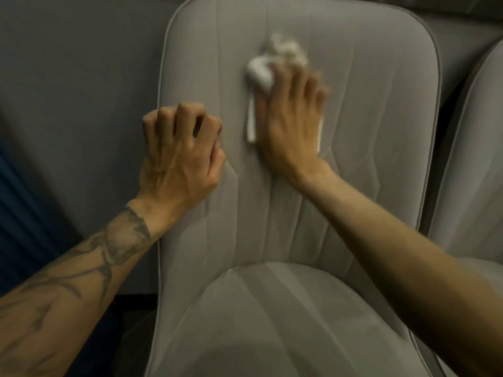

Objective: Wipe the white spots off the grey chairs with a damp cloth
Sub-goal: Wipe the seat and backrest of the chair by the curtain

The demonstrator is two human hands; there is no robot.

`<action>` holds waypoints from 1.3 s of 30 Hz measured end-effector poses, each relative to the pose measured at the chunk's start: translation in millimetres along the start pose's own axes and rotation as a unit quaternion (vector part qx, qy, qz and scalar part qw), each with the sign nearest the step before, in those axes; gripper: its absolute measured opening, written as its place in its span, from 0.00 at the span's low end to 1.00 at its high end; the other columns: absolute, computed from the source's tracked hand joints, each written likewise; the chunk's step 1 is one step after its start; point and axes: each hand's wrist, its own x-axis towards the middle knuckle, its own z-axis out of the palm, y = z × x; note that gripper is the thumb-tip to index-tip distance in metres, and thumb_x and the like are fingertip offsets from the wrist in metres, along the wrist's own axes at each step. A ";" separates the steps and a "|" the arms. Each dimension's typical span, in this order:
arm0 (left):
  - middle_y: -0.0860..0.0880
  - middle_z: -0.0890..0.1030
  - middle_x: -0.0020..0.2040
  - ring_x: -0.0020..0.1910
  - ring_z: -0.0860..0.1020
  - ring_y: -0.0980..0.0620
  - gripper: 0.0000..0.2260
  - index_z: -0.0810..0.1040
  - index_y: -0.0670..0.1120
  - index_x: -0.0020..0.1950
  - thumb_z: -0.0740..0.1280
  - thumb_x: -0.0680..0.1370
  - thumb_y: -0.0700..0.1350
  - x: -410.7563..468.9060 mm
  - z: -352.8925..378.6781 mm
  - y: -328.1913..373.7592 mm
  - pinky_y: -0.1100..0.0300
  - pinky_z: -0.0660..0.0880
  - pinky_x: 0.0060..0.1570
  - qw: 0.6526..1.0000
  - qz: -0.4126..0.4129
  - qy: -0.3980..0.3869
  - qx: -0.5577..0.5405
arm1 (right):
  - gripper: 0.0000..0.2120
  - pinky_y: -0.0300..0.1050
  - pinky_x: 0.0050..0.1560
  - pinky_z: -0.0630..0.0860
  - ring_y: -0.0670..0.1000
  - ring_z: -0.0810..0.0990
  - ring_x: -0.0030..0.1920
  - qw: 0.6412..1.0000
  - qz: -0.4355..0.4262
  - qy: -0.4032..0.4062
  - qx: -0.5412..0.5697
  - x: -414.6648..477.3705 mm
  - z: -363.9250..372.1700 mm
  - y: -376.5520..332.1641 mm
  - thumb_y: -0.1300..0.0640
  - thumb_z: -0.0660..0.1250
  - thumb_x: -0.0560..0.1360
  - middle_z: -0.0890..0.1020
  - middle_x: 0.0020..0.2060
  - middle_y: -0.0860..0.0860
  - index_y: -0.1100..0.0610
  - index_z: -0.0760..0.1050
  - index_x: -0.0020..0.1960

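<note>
A person leans over a grey chair (367,131) and looks down at its back rest (313,213) and its seat (272,322). The right hand (291,126) lies flat on the upper middle of the back rest, with a white cloth (261,69) under it. Its fingers (302,77) are straight and a little spread, and they press the cloth onto the grey fabric. A crumpled lump of cloth sticks out past the fingertips, toward the top edge of the back rest. A thin strip of cloth shows along the thumb side of the hand, and a small bit peeks out on the other side of the palm. The rest of the cloth is hidden under the hand. The left hand (179,159) sits on the back rest just by its left edge, well apart from the cloth. Its fingers are curled in like a claw, with the knuckles up, and they hold nothing. The forearm behind it has a dark tattoo (117,240). The picture is blurry, so small spots on the fabric cannot be made out. A second grey chair (473,159) stands just beside the first one, at its right edge. Something dark blue (21,213) shows far off past the left edge of the chair.
</note>
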 end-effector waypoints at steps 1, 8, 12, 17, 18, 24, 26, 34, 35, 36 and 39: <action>0.44 0.67 0.57 0.51 0.65 0.41 0.06 0.72 0.46 0.53 0.65 0.77 0.45 0.2 -0.1 -0.1 0.45 0.61 0.52 1.000 -0.003 -0.002 0.000 | 0.17 0.54 0.55 0.67 0.60 0.74 0.54 0.998 -0.046 -0.042 0.015 -20.6 -4.3 -4.4 0.51 0.62 0.83 0.78 0.61 0.59 0.57 0.75 0.67; 0.45 0.67 0.57 0.52 0.66 0.41 0.06 0.72 0.46 0.53 0.66 0.78 0.45 2.2 0.5 0.5 0.46 0.61 0.53 1.000 -0.013 -0.002 -0.004 | 0.13 0.52 0.52 0.65 0.55 0.69 0.52 0.996 -0.084 0.025 -0.036 45.7 -0.9 29.7 0.48 0.59 0.84 0.78 0.57 0.57 0.53 0.71 0.64; 0.45 0.67 0.58 0.53 0.66 0.41 0.08 0.72 0.47 0.55 0.66 0.78 0.45 0.2 0.5 -0.3 0.46 0.61 0.53 1.000 -0.011 -0.001 -0.007 | 0.15 0.53 0.54 0.67 0.56 0.71 0.54 0.999 0.013 0.038 0.033 12.1 7.2 -10.3 0.50 0.61 0.83 0.78 0.58 0.58 0.55 0.75 0.66; 0.45 0.66 0.63 0.56 0.67 0.41 0.15 0.70 0.46 0.63 0.66 0.78 0.44 -2.4 1.5 -0.8 0.45 0.63 0.58 0.999 -0.043 0.019 -0.026 | 0.16 0.54 0.54 0.65 0.59 0.72 0.52 0.982 -0.167 -0.078 0.034 -41.2 -9.0 1.0 0.51 0.65 0.81 0.79 0.59 0.59 0.57 0.74 0.66; 0.45 0.66 0.64 0.57 0.67 0.41 0.16 0.70 0.46 0.64 0.66 0.78 0.45 -2.0 1.5 -1.1 0.44 0.63 0.59 0.998 -0.052 0.022 -0.025 | 0.15 0.53 0.54 0.64 0.58 0.71 0.52 0.984 -0.170 -0.055 0.013 -20.9 -4.8 8.9 0.50 0.63 0.82 0.79 0.59 0.59 0.56 0.72 0.66; 0.38 0.73 0.64 0.58 0.67 0.41 0.19 0.71 0.43 0.65 0.68 0.76 0.45 0.9 -2.9 -0.1 0.44 0.64 0.58 0.996 -0.089 0.029 -0.015 | 0.17 0.54 0.54 0.68 0.57 0.72 0.54 0.997 0.038 0.058 0.034 24.4 8.9 -21.3 0.49 0.62 0.81 0.79 0.59 0.58 0.57 0.77 0.65; 0.35 0.75 0.64 0.58 0.67 0.41 0.19 0.73 0.41 0.65 0.68 0.76 0.44 1.6 -5.2 0.6 0.45 0.63 0.57 0.993 -0.114 0.025 -0.019 | 0.17 0.56 0.55 0.68 0.59 0.73 0.54 0.995 -0.023 -0.027 0.097 -23.1 2.1 -42.1 0.51 0.65 0.80 0.79 0.60 0.60 0.60 0.77 0.65; 0.34 0.76 0.63 0.57 0.74 0.31 0.15 0.76 0.36 0.63 0.64 0.79 0.42 5.4 -10.0 2.8 0.42 0.66 0.59 0.988 -0.145 0.016 -0.054 | 0.14 0.52 0.50 0.65 0.54 0.69 0.52 0.997 -0.003 0.081 0.013 58.4 11.1 -18.1 0.50 0.62 0.82 0.80 0.55 0.56 0.56 0.77 0.61; 0.34 0.76 0.63 0.57 0.74 0.31 0.15 0.76 0.36 0.63 0.63 0.79 0.42 5.1 -10.0 1.9 0.42 0.66 0.59 0.987 -0.145 0.019 -0.064 | 0.14 0.52 0.50 0.66 0.55 0.71 0.52 0.995 0.024 0.092 0.035 55.6 12.1 -28.2 0.49 0.62 0.82 0.80 0.55 0.56 0.56 0.78 0.61; 0.34 0.76 0.63 0.57 0.74 0.31 0.15 0.76 0.36 0.63 0.62 0.80 0.42 4.6 -10.0 0.8 0.42 0.66 0.59 0.986 -0.145 0.023 -0.073 | 0.14 0.53 0.51 0.67 0.56 0.73 0.52 0.994 0.030 0.081 0.064 41.9 12.2 -39.3 0.50 0.62 0.82 0.79 0.55 0.56 0.56 0.77 0.62; 0.35 0.76 0.63 0.58 0.74 0.33 0.15 0.76 0.37 0.63 0.61 0.81 0.43 3.4 -9.4 -0.9 0.43 0.67 0.60 0.982 -0.166 0.035 -0.083 | 0.15 0.56 0.54 0.70 0.60 0.75 0.52 0.987 -0.040 -0.042 0.149 -32.1 1.9 -59.0 0.51 0.64 0.81 0.78 0.57 0.59 0.59 0.76 0.63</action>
